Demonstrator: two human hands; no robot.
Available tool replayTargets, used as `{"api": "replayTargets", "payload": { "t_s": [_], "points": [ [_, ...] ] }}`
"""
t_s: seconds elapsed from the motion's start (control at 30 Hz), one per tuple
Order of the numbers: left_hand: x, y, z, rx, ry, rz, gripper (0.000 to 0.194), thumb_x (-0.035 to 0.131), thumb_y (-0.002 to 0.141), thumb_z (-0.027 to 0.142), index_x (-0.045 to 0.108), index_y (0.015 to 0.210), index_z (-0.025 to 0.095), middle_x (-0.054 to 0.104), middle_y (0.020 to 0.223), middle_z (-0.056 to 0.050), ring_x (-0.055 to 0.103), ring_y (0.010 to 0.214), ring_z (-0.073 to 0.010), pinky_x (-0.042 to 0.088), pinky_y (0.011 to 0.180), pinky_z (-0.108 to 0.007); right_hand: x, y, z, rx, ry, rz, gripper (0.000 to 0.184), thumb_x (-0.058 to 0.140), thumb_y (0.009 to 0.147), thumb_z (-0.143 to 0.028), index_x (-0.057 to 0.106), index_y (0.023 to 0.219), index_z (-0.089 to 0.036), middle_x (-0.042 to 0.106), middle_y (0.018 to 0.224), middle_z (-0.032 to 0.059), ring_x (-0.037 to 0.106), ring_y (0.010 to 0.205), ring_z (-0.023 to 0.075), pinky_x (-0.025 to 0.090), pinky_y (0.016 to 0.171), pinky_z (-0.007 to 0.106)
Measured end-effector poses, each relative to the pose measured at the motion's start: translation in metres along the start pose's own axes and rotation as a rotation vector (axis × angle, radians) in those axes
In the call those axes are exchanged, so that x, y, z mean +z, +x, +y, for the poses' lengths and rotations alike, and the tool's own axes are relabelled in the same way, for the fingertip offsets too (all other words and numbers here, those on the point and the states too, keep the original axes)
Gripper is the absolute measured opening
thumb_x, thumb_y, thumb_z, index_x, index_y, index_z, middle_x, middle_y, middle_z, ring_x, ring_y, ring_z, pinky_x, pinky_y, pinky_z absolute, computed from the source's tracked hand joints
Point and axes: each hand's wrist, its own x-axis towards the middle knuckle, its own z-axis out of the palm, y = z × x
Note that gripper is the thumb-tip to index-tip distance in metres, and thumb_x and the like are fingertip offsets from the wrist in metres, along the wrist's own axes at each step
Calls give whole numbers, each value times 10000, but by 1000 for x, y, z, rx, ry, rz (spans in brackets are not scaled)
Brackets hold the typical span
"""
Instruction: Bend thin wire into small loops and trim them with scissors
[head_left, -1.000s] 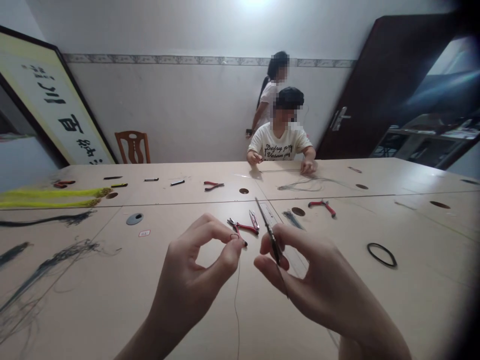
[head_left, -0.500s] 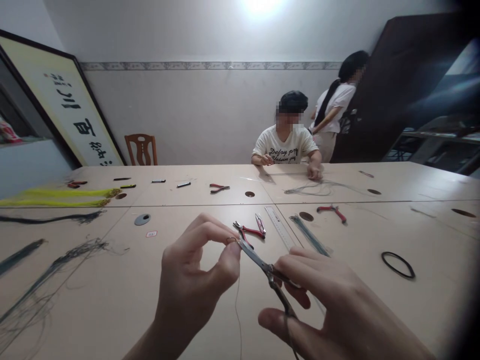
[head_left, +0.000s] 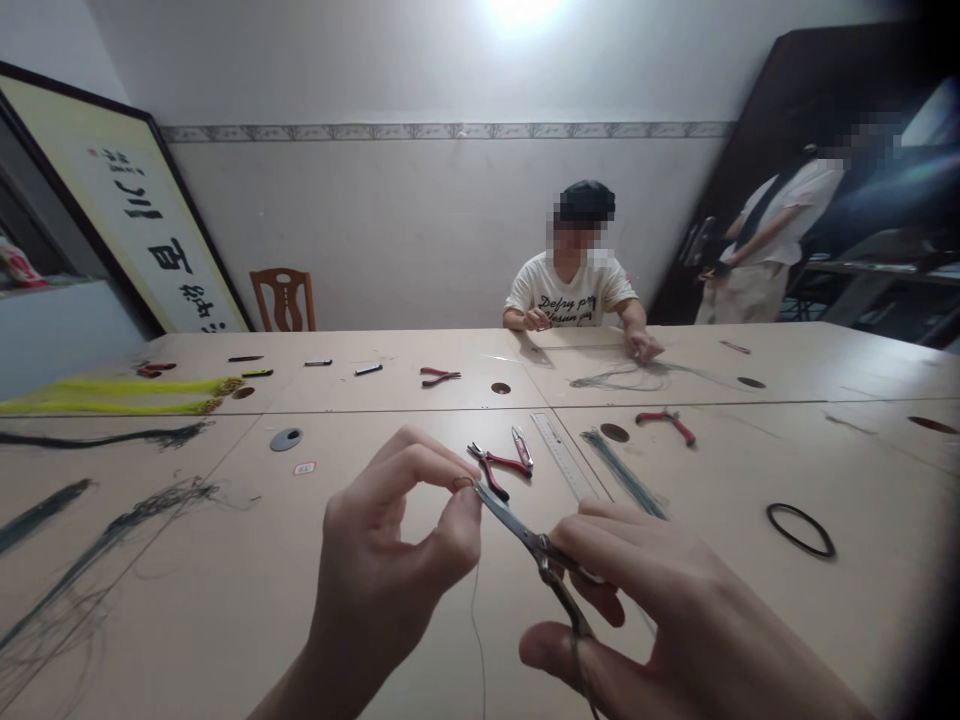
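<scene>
Between thumb and forefinger, my left hand [head_left: 394, 545] pinches a small reddish-brown loop [head_left: 462, 482], partly hidden by the fingertips. A thin cord [head_left: 475, 620] hangs down from below that pinch. My right hand [head_left: 660, 590] has its fingers and thumb at the handles of metal scissors [head_left: 514, 522], whose blades look nearly closed. The tips of the scissors meet the loop at my left fingertips; whether any strand lies between the blades is too small to tell. Just beyond them lie red-handled pliers [head_left: 508, 466] and a small red-handled tool [head_left: 522, 447].
A clear ruler [head_left: 559, 450], a bundle of grey-green cords [head_left: 622, 472], more red pliers [head_left: 667, 424] and a black ring [head_left: 800, 530] lie to the right. Loose cords [head_left: 127, 525] and yellow strands [head_left: 142, 392] spread leftward. Across the table sits a person [head_left: 574, 285]; another [head_left: 780, 230] stands behind.
My hands and the scissors have barely moved. The standing person has gone to the right, and the seated person's hand on the table has shifted slightly right.
</scene>
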Motion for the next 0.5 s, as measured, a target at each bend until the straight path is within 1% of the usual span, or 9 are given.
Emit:
{"api": "replayTargets", "payload": {
  "t_s": [0.23,0.37,0.43,0.5],
  "points": [
    [-1,1,3,-19,26,11,241,543,742,17,577,667,244,601,708,92,578,723,-47,474,669,-110,-1,0,3,-10,65,8,294,715,724,-275,440,635,-220,521,610,-42,488,487,110,400,432,222],
    [-3,-1,2,17,87,-19,218,540,756,55,569,677,256,609,705,93,599,694,-54,479,637,-113,0,2,2,17,132,2,380,806,648,-254,433,599,-209,529,588,-54,512,520,111,374,453,208],
    [-3,-3,-2,22,132,4,193,548,771,98,566,672,263,611,714,91,606,702,-60,464,600,-112,1,4,1,1,167,50,367,832,623,-218,466,607,-202,544,597,-56,518,547,105,370,480,200],
    [-1,-4,-9,7,131,74,158,568,783,154,569,673,268,603,726,82,598,713,-71,445,575,-132,3,6,2,-22,187,100,313,824,626,-173,512,625,-198,549,597,-60,486,529,86,352,480,191]
  ]
}}
